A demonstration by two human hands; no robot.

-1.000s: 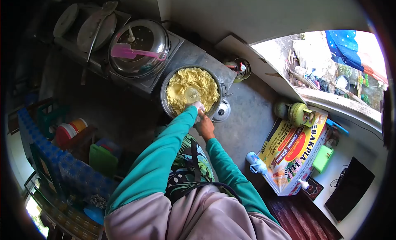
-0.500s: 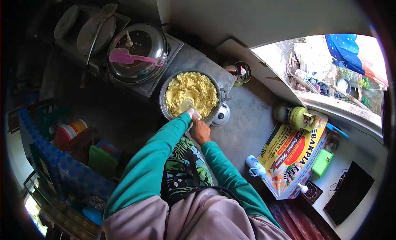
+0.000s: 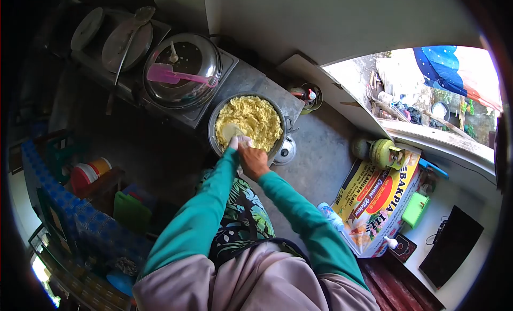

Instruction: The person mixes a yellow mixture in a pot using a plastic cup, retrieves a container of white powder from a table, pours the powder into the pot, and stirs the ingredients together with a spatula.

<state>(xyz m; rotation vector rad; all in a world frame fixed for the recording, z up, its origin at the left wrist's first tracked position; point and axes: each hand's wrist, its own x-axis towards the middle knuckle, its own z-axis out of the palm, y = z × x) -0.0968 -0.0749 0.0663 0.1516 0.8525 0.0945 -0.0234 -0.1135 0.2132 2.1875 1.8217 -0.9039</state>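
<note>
A large metal pot [image 3: 211,140] holds a thick, lumpy yellow mash [image 3: 259,118]. The pale, rounded blade of a spatula [image 3: 231,131] presses into the mash near the pot's near-left side. My left hand [image 3: 235,143] closes around the spatula just behind the blade; something whitish, a cloth or thin glove, covers the grip. Right beside it, my right hand [image 3: 254,161] is wrapped around the handle over the pot's near rim. Most of the handle is hidden by both hands.
A lidded steel pan [image 3: 187,57] with a pink spatula [image 3: 179,76] on it stands on the stove left of the pot. A long ladle [image 3: 125,52] lies further left. A small kettle lid [image 3: 285,150], a green gas cylinder [image 3: 386,153] and a printed box [image 3: 374,204] are to the right.
The spatula blade has moved left and slightly toward the pot's near-left wall, and both hands have shifted left with it. The mash surface shows a new smeared hollow.
</note>
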